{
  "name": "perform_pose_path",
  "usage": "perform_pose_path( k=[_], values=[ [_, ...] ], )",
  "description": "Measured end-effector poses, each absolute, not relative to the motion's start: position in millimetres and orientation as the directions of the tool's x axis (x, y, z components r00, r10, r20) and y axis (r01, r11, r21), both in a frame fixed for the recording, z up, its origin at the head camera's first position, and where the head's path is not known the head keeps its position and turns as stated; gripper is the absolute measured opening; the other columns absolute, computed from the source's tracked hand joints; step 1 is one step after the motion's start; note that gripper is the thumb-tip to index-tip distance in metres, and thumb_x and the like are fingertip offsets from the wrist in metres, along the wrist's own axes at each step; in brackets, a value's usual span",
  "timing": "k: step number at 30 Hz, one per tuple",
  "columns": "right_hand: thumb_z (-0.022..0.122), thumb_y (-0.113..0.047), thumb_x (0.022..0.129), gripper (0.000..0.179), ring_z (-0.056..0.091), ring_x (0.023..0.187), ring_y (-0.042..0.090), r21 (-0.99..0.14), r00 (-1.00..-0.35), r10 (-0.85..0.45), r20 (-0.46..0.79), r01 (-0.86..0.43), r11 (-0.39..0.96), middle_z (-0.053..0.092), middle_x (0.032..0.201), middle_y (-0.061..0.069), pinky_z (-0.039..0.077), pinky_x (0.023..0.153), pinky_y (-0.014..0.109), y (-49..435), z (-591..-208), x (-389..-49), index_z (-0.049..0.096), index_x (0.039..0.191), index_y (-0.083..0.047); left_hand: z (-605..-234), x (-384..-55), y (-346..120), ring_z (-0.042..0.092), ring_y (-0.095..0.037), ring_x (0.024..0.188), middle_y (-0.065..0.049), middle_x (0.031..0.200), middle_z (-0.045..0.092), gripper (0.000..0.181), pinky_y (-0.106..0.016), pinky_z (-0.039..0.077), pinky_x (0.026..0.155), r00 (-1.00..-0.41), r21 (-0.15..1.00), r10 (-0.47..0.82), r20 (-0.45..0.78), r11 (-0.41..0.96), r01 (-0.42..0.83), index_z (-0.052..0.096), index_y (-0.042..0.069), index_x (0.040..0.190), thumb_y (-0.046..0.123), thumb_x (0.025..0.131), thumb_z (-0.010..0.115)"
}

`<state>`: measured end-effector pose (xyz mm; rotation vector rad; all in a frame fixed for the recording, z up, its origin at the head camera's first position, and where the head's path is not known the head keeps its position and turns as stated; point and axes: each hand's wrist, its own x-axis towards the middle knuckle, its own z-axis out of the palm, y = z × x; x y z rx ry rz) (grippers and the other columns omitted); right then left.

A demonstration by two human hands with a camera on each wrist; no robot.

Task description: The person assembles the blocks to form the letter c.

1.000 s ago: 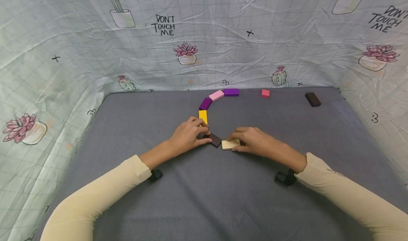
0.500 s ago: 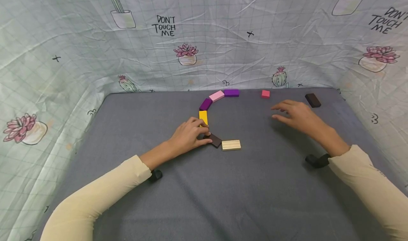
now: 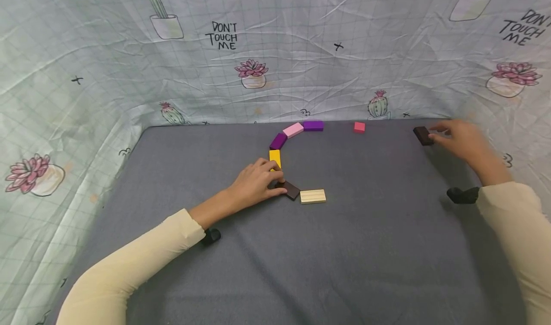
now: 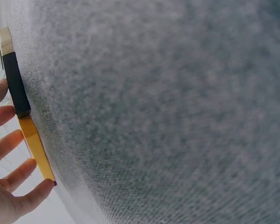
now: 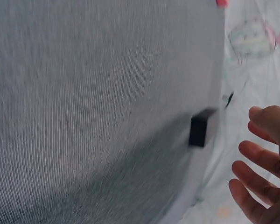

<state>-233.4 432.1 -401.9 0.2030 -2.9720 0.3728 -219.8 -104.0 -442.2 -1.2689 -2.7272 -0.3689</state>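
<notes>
In the head view my left hand [image 3: 257, 182] rests at the bend of a curved line of flat wooden blocks. Its thumb and index finger touch a dark brown block [image 3: 288, 190], while other fingers lie along a yellow block [image 3: 274, 157]. The left wrist view shows these fingers spread and fairly straight against the dark brown block [image 4: 16, 86] and yellow block [image 4: 36, 147]. At the far right my right hand [image 3: 462, 141] is beside another dark brown block [image 3: 424, 136]. In the right wrist view, its loosely bent fingers stand apart from that block [image 5: 201, 129].
A pale wood block [image 3: 313, 196] ends the curve near me. Beyond the yellow one come a dark purple block [image 3: 278, 141], a pink block [image 3: 293, 130] and a purple block [image 3: 313, 125]. A small red block [image 3: 359, 127] lies apart at the back. Patterned cloth [image 3: 280, 43] walls the grey table [image 3: 275, 267].
My right hand has let go of the pale wood block and moved right and away from me to the far dark brown block. The left hand has stayed in place.
</notes>
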Motion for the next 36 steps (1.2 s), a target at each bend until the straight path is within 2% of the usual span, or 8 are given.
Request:
perform_pose_path(
  k=[3,14,24,30,36],
  values=[
    [0.062,-0.015,0.101,0.032,0.060,0.101,0.055,-0.239,-0.989,-0.079,0.121,-0.107,0.965,0.062,0.116,0.039,0.044,0.083,0.066,445.5,-404.6,-232.6,0.063,0.122,0.010,-442.5,-220.1,-103.0,0.054,-0.024,0.106,0.001,0.106,0.062,0.019,-0.037,0.049,0.076,-0.648,0.177,0.738,0.190,0.623,0.762,0.075,0.024,0.096,0.043,0.093,0.075],
    [0.059,-0.016,0.102,0.036,0.059,0.105,0.059,-0.256,-0.996,-0.080,0.045,-0.089,0.963,0.058,0.121,0.042,0.044,0.084,0.066,469.6,-416.6,-238.7,0.058,0.125,0.013,-440.3,-219.2,-102.4,0.055,-0.027,0.110,-0.003,0.113,0.064,0.020,-0.039,0.051,0.078,-0.655,0.191,0.733,0.183,0.627,0.755,0.075,0.022,0.098,0.042,0.093,0.075],
    [0.060,-0.020,0.102,0.041,0.059,0.106,0.057,-0.243,-0.996,-0.088,0.031,-0.093,0.966,0.058,0.122,0.041,0.044,0.086,0.065,458.7,-416.8,-247.0,0.057,0.127,0.012,-438.6,-215.2,-97.5,0.054,-0.027,0.115,-0.005,0.125,0.063,0.027,-0.043,0.052,0.085,-0.708,0.222,0.693,0.139,0.674,0.704,0.074,0.021,0.104,0.045,0.093,0.074],
    [0.057,-0.025,0.104,0.045,0.057,0.110,0.057,-0.274,-0.998,-0.058,-0.004,-0.055,0.960,0.055,0.126,0.041,0.042,0.087,0.066,453.4,-415.6,-251.3,0.053,0.131,0.011,-441.5,-209.8,-93.3,0.053,-0.029,0.118,-0.002,0.128,0.061,0.030,-0.046,0.054,0.081,-0.740,0.218,0.660,0.130,0.709,0.670,0.071,0.022,0.106,0.048,0.092,0.074],
    [0.060,-0.026,0.103,0.048,0.058,0.110,0.057,-0.287,-0.998,-0.064,0.001,-0.061,0.956,0.056,0.126,0.041,0.042,0.090,0.066,453.3,-422.9,-258.2,0.053,0.131,0.012,-443.5,-208.2,-93.0,0.052,-0.029,0.117,-0.003,0.126,0.060,0.031,-0.046,0.053,0.079,-0.739,0.216,0.656,0.154,0.708,0.673,0.070,0.021,0.105,0.048,0.091,0.075]
  ],
)
